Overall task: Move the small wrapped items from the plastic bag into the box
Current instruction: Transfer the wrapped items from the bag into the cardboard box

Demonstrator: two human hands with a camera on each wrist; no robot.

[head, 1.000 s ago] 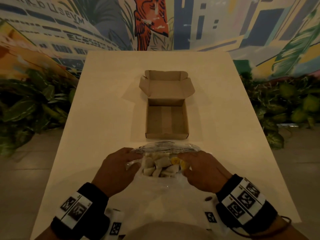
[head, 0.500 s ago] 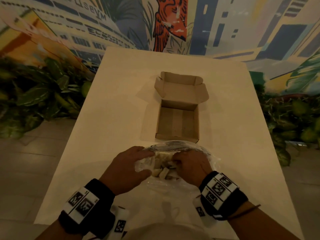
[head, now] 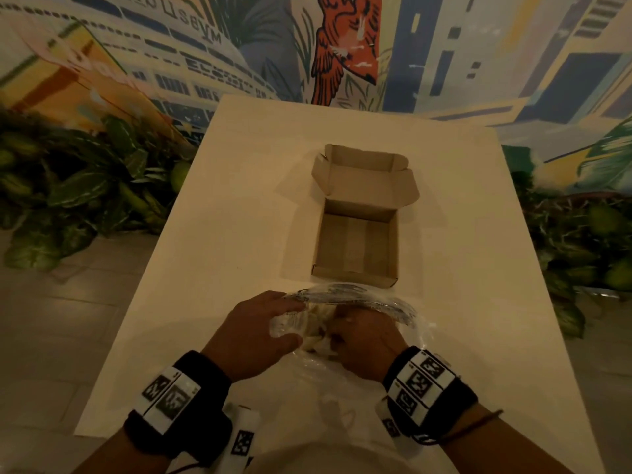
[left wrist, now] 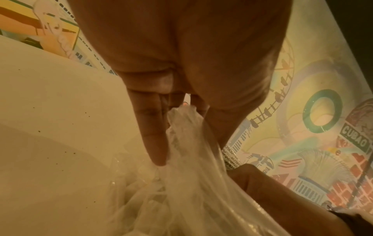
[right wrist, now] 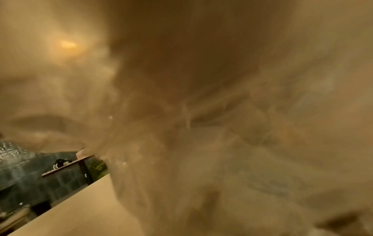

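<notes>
- Compared with a second ago, the right hand (head: 364, 340) has moved from the outer edge of the clear crinkled plastic bag (head: 359, 299) into its open mouth; the fingers are now hidden among the small pale wrapped items (head: 316, 336).
- The left hand (head: 254, 331) stays on the left side of the bag; in the left wrist view its fingers (left wrist: 153, 135) pinch a gathered fold of plastic, so this grip is narrow and holds the bag open.
- Whether the right grip has already closed on an item I cannot tell: the head view hides the fingertips, and the right wrist view is only a brown blur.
- I judge that the first picking is in progress; nothing is moved yet.
- The brown open cardboard box (head: 355, 248) stands just beyond the bag on the cream worktop (head: 239, 206), and its inside shows only bare cardboard.
- Writing: the painted wall carries "CUBAO" (left wrist: 356, 137) in the left wrist view. Small print on the bag edge is not readable.
</notes>
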